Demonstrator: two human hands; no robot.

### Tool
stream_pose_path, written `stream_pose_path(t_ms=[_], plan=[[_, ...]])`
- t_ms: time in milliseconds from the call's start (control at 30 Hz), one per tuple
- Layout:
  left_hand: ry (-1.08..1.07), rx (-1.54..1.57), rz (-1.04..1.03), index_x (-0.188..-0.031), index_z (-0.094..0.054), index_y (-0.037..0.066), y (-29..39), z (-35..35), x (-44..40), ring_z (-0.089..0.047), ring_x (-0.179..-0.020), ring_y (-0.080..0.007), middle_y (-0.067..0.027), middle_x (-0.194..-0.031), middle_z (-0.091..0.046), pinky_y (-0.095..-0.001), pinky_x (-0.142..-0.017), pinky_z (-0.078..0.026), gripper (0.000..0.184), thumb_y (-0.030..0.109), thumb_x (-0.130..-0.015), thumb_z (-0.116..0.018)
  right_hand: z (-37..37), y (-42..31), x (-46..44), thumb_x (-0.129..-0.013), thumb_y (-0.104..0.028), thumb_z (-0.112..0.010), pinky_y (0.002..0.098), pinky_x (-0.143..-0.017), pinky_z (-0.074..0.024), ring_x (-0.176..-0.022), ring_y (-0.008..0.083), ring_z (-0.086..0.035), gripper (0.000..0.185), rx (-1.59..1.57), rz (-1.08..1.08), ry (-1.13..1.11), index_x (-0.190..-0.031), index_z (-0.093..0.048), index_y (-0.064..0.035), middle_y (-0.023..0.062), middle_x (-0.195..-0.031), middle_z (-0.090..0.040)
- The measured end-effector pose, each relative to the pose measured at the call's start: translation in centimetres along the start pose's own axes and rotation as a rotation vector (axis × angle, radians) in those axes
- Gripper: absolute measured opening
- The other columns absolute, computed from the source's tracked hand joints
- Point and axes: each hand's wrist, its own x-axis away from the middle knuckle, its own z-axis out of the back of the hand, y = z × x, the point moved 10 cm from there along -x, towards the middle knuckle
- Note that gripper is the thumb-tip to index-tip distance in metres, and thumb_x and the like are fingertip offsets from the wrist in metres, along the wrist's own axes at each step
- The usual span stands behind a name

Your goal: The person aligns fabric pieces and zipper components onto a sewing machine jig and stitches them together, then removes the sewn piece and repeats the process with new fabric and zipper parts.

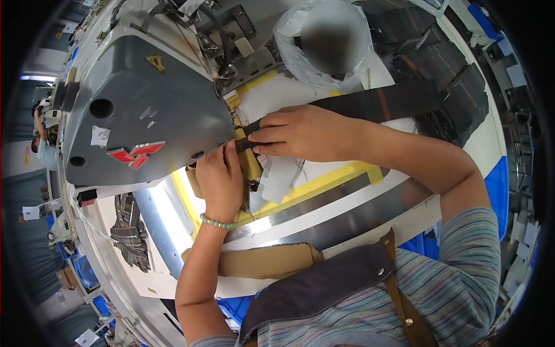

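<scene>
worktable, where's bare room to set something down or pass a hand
Bare: the white patch between the right forearm and yellow tape, and the metal strip between that tape and the brown roll. Crowded: at the grey machine, where left hand and right hand meet the dark strip; and upper right, dark pieces beside the clear bag.

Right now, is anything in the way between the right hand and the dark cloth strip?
No, nothing visible is in the way: the right hand is touching the dark cloth strip. The plastic bag stands beyond the strip, not between them.
</scene>
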Motion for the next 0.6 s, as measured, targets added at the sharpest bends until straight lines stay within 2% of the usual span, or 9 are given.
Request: stream_pose_path(t_ms=[67, 133, 167, 267, 367, 433, 567, 600], plan=[[-0.002, 0.015, -0.004, -0.097, -0.068, -0.003, 0.1, 0.0, 0.2, -0.058, -0.08, -0.0333, -0.0179, -0.085, -0.064, -0.0432, -0.073, -0.046, 0.027, 0.021, -0.106, -0.059, 0.1, 0.0, 0.0, -0.091, -0.016, -0.066, 0.0349, -0.103, -0.0566, -0.125, 0.0217, -0.061, 0.029, -0.019, -0.005, -0.009, -0.118, -0.076, -0.0121, 0.0012, -0.134, -0.068], [-0.034, 0.044, 0.045, -0.101, -0.07, -0.004, 0.2, 0.3, 0.0, -0.059, -0.081, -0.0332, -0.0183, -0.086, -0.065, -0.0424, -0.074, -0.047, 0.029, 0.022, -0.107, -0.058, 0.6, -0.1, 0.0, -0.092, -0.018, -0.067, 0.0342, -0.095, -0.0583, -0.118, 0.0205, -0.061, 0.024, -0.012, 0.027, 0.073, -0.113, -0.076, -0.0117, 0.0004, -0.125, -0.068], [-0.058, 0.089, 0.093, -0.099, -0.069, -0.003, -0.1, 0.2, -0.1, -0.058, -0.079, -0.0328, -0.0176, -0.084, -0.064, -0.0418, -0.074, -0.047, 0.028, 0.022, -0.107, -0.059, 0.8, -0.2, 0.0, -0.092, -0.018, -0.068, 0.0339, -0.091, -0.0591, -0.115, 0.0199, -0.061, 0.021, -0.008, 0.044, 0.116, -0.111, -0.076, -0.0115, 0.0, -0.12, -0.068], [-0.112, 0.172, 0.185, -0.095, -0.067, -0.003, -0.4, 0.1, -0.3, -0.056, -0.075, -0.0315, -0.016, -0.081, -0.062, -0.0404, -0.071, -0.046, 0.025, 0.019, -0.105, -0.062, 0.8, -0.2, 0.1, -0.093, -0.019, -0.068, 0.0338, -0.091, -0.0592, -0.115, 0.0199, -0.061, 0.021, -0.003, 0.047, 0.117, -0.11, -0.076, -0.0113, 0.0004, -0.119, -0.068], [-0.077, 0.122, 0.119, -0.089, -0.065, -0.002, 0.6, 0.0, -0.5, -0.054, -0.07, -0.0301, -0.015, -0.078, -0.06, -0.0398, -0.067, -0.044, 0.023, 0.016, -0.103, -0.065, -0.2, 0.0, 0.1, -0.091, -0.017, -0.066, 0.0356, -0.103, -0.0569, -0.127, 0.0223, -0.06, 0.032, 0.004, 0.001, -0.039, -0.12, -0.076, -0.0137, 0.0025, -0.137, -0.067], [0.013, 0.05, -0.002, -0.086, -0.063, -0.001, 0.8, -0.2, -0.4, -0.053, -0.068, -0.0294, -0.0143, -0.076, -0.058, -0.0399, -0.065, -0.042, 0.023, 0.015, -0.102, -0.066, 0.0, -0.1, 0.1, -0.091, -0.017, -0.065, 0.0359, -0.104, -0.0561, -0.129, 0.0223, -0.06, 0.033, 0.015, 0.005, -0.048, -0.122, -0.076, -0.0139, 0.0024, -0.139, -0.066], [-0.008, 0.071, 0.041, -0.085, -0.063, -0.001, 0.4, -0.4, -0.3, -0.052, -0.067, -0.0295, -0.014, -0.074, -0.058, -0.0407, -0.064, -0.041, 0.023, 0.015, -0.102, -0.066, -0.2, 0.1, 0.2, -0.091, -0.016, -0.063, 0.0364, -0.107, -0.0545, -0.132, 0.0225, -0.059, 0.035, 0.014, 0.004, -0.061, -0.124, -0.075, -0.0143, 0.0024, -0.144, -0.064], [-0.016, 0.079, 0.058, -0.085, -0.063, -0.001, 0.4, -0.4, -0.3, -0.052, -0.066, -0.0294, -0.0139, -0.074, -0.058, -0.0403, -0.064, -0.041, 0.023, 0.015, -0.102, -0.066, 0.1, 0.0, 0.2, -0.092, -0.017, -0.064, 0.0355, -0.102, -0.0556, -0.127, 0.0213, -0.06, 0.031, 0.022, 0.014, -0.007, -0.121, -0.075, -0.0138, 0.0019, -0.139, -0.066]])
